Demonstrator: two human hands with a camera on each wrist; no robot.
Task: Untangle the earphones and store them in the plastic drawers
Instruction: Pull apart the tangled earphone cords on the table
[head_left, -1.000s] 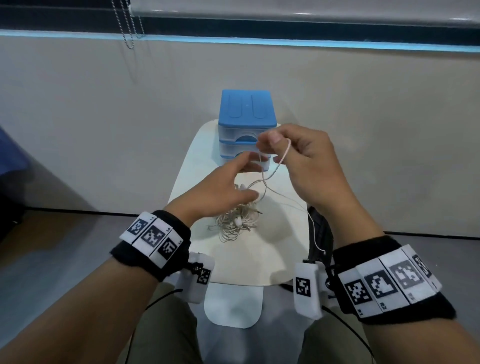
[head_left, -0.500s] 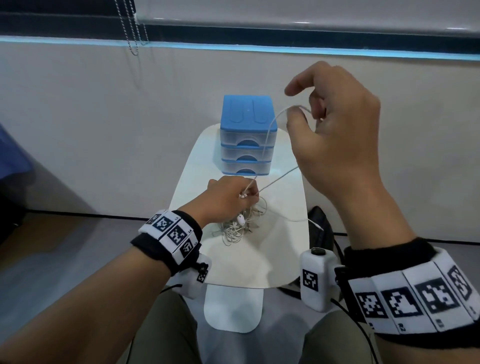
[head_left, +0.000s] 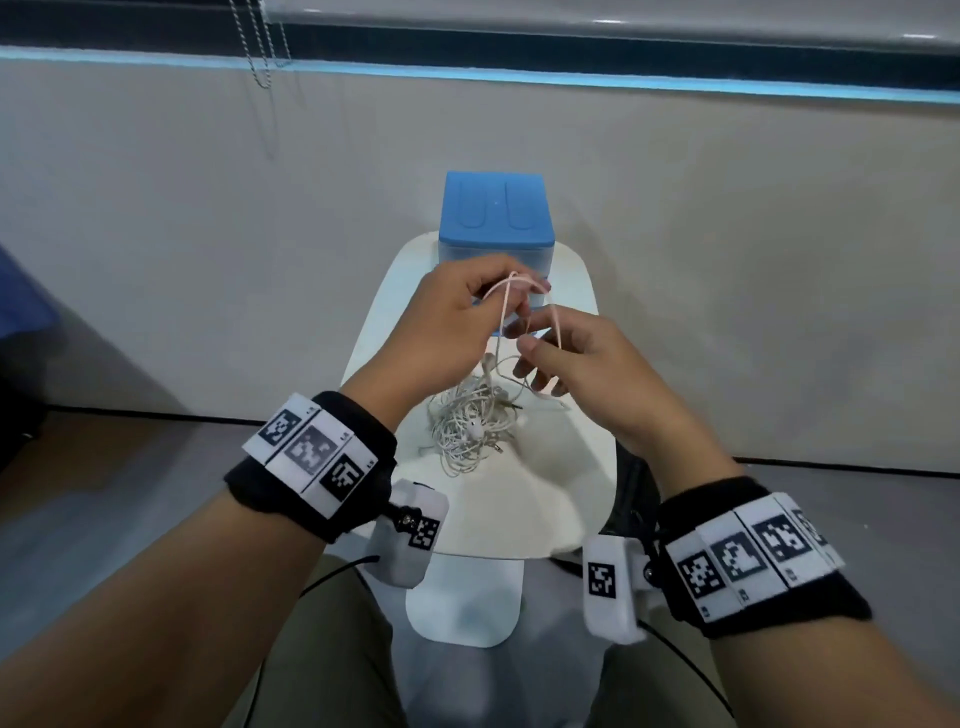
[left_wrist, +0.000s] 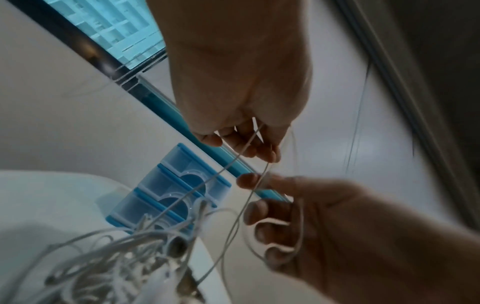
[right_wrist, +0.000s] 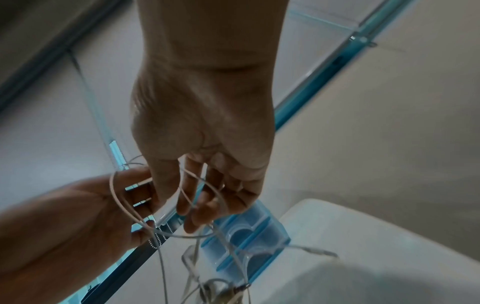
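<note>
A tangle of white earphones lies on the small white table. One strand rises from it as a loop between both hands, in front of the blue-topped plastic drawers, which are closed. My left hand pinches the top of that loop. Just below and right, my right hand has the strand running round its curled fingers. In the left wrist view the cable wraps round the right hand's fingers. The right wrist view shows the drawers beyond both hands.
The table is narrow, and the drawers stand at its far end against a pale wall. A blind's bead chain hangs at the upper left. A dark bag sits on the floor right of the table.
My right hand has dropped from high above the drawers to just over the tangle. My left hand has risen off the tangle and now holds the strand's loop.
</note>
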